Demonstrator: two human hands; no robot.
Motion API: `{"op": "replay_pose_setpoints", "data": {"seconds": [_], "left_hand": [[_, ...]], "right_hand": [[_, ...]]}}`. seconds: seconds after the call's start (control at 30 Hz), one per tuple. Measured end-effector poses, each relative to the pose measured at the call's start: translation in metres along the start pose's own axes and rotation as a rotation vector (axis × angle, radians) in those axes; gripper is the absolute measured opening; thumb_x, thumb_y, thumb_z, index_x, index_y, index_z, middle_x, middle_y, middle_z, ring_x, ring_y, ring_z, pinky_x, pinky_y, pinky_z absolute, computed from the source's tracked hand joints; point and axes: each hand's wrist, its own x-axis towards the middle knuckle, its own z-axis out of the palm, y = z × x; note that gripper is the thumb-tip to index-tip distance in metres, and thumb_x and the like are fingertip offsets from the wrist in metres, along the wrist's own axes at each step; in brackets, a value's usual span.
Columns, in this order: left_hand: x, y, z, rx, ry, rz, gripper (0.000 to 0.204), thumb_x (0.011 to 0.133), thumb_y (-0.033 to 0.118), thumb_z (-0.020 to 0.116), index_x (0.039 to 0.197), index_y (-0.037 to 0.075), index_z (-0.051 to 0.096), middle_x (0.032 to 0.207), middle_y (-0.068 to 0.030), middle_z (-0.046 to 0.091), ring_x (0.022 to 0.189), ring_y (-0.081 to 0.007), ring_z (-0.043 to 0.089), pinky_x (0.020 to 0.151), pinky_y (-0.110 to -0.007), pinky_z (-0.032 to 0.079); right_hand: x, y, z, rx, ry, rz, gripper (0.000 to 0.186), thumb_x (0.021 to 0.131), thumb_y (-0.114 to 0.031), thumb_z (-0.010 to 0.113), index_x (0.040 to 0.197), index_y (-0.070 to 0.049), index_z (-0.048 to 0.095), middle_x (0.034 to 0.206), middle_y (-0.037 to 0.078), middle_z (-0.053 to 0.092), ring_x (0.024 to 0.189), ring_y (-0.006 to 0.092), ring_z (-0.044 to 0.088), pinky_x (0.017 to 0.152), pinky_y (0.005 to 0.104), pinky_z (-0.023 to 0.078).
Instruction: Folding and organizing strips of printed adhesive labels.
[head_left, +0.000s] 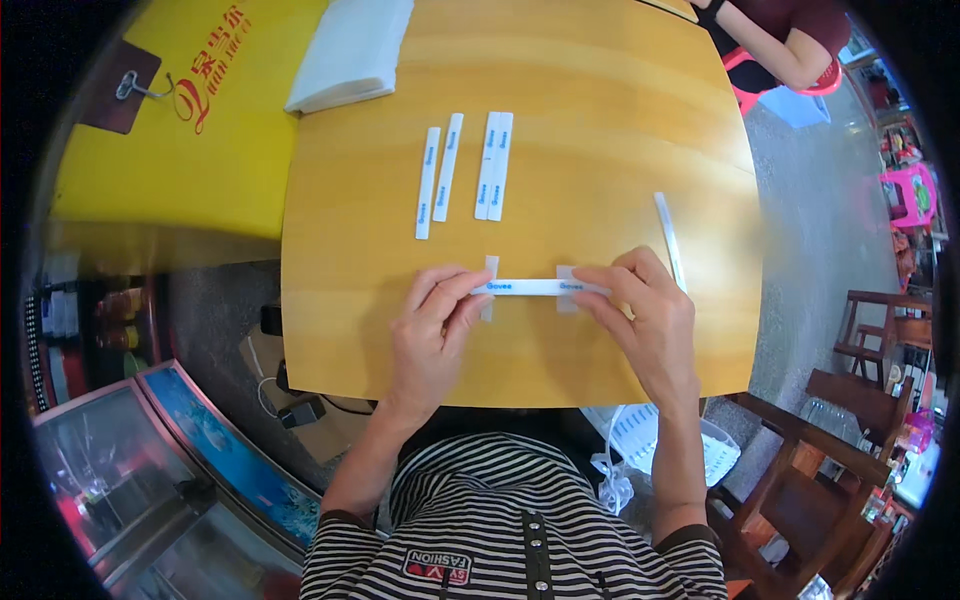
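A narrow white strip point(530, 287) with blue print lies level just above or on the wooden table point(380, 330), in front of me. My left hand point(430, 330) pinches its left end between thumb and fingers. The right end is pinched by my right hand point(655, 320). Two short translucent pieces of tape or film, a left piece point(488, 309) and a right piece point(567, 303), cross the strip near my fingertips. Farther off lie two separate white strips point(427, 185) and a side-by-side pair of strips point(494, 165). Another thin strip point(668, 237) rests beyond my right hand.
A stack of white sheets point(355, 55) sits at the table's far left corner, beside a yellow surface point(180, 140). A person's arm point(775, 45) shows at the far right. Wooden chairs point(810, 480) stand right; a white plastic basket point(715, 455) is below the near edge.
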Motion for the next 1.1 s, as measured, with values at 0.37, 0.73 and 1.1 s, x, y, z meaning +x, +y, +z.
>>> {"op": "replay_pose_setpoints", "data": {"seconds": [0.37,0.73,1.1], "left_hand": [[0.002,-0.001,-0.001,0.01,-0.003,0.014,0.025,0.085,-0.002,0.071,0.11,0.004,0.07,0.101,-0.0083,0.061,0.08,-0.0161,0.062,0.066,-0.027,0.05],[0.002,-0.003,0.0,0.03,-0.004,0.051,0.024,0.086,-0.003,0.07,0.109,0.003,0.071,0.103,-0.0093,0.062,0.083,-0.0168,0.062,0.07,-0.026,0.051],[-0.003,-0.005,-0.003,0.002,-0.025,-0.003,0.038,0.088,-0.003,0.069,0.124,0.005,0.066,0.111,-0.008,0.057,0.08,-0.0119,0.06,0.069,-0.024,0.051]], "right_hand": [[-0.004,0.016,0.001,0.042,0.038,-0.031,0.018,0.08,-0.014,0.077,0.096,-0.009,0.073,0.083,0.006,0.059,0.069,0.0213,0.061,0.058,0.0338,0.048],[-0.007,0.029,0.01,0.009,0.105,-0.121,0.02,0.079,-0.01,0.077,0.099,-0.006,0.073,0.083,0.007,0.061,0.07,0.0191,0.061,0.059,0.0301,0.048],[-0.014,0.048,-0.012,-0.167,0.345,0.244,0.026,0.08,-0.016,0.077,0.102,-0.007,0.068,0.09,0.008,0.065,0.078,0.0261,0.064,0.065,0.0373,0.051]]}}
